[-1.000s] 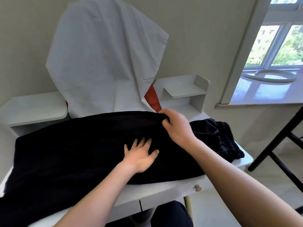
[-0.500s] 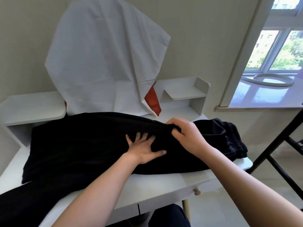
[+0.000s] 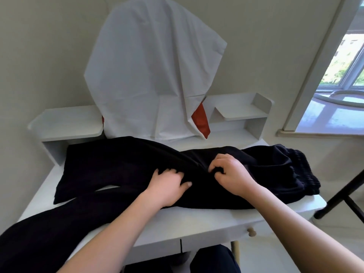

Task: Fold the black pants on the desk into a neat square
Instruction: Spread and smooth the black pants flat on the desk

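**Both hands on black pants spread over a white worktop**

The black pants (image 3: pixel 122 170) lie across the white worktop (image 3: pixel 197 221), waistband (image 3: pixel 303 172) bunched at the right end near the edge. One leg lies flat toward the back left; the other runs forward and hangs off the front left edge, with a sliver of bare worktop showing between them.

The left hand (image 3: pixel 167 186) rests palm down on the cloth near the middle, its fingers (image 3: pixel 173 172) curled into a fold and the thumb stretched out to the right. The right hand (image 3: pixel 232 174) sits just beside it, fingers (image 3: pixel 216 166) bent and pinching a ridge of the fabric against the thumb. The two hands are close together but not touching.

Behind the pants a white sheet (image 3: pixel 153 71) drapes over something tall, with a strip of red (image 3: pixel 201 121) showing at its lower right. Small white shelves (image 3: pixel 240 113) stand on either side at the back. A round knob (image 3: pixel 251 231) sits on the drawer front below the right edge, and a window (image 3: pixel 346 62) is at far right.
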Available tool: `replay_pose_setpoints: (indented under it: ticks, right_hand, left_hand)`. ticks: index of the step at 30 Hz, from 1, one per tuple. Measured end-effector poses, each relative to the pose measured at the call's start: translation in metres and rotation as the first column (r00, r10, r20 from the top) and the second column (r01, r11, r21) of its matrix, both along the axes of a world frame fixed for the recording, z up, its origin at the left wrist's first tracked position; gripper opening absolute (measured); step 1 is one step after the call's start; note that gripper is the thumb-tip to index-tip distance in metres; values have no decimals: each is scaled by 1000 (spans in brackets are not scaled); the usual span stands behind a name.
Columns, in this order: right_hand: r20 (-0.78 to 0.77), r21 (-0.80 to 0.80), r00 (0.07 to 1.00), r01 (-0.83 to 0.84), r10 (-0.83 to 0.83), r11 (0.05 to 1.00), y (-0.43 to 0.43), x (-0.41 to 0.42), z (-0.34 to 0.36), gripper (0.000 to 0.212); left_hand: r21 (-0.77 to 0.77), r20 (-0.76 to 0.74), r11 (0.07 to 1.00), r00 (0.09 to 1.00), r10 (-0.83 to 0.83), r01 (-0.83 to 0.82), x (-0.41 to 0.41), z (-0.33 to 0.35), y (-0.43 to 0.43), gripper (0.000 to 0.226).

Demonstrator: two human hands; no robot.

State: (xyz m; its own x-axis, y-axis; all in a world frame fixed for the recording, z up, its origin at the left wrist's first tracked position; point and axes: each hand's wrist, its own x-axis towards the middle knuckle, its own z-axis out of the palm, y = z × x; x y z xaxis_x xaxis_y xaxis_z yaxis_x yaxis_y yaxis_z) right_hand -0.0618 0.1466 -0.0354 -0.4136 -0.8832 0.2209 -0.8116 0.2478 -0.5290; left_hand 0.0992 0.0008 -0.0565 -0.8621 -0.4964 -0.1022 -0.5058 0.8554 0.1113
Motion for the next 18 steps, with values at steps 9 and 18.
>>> replay_pose_setpoints:
  ticks: [9,18]
  right_hand:
    - [-306,-96,952,-38,7,995,-39,44,29,47]
    - [-115,234,895,-396,430,888,-100,111,16,62]
  left_hand:
    - [-7,-494,967,841,219,-256,62,26,-24,20]
    - [246,-368,898,822,434,-364,143,28,-71,12]
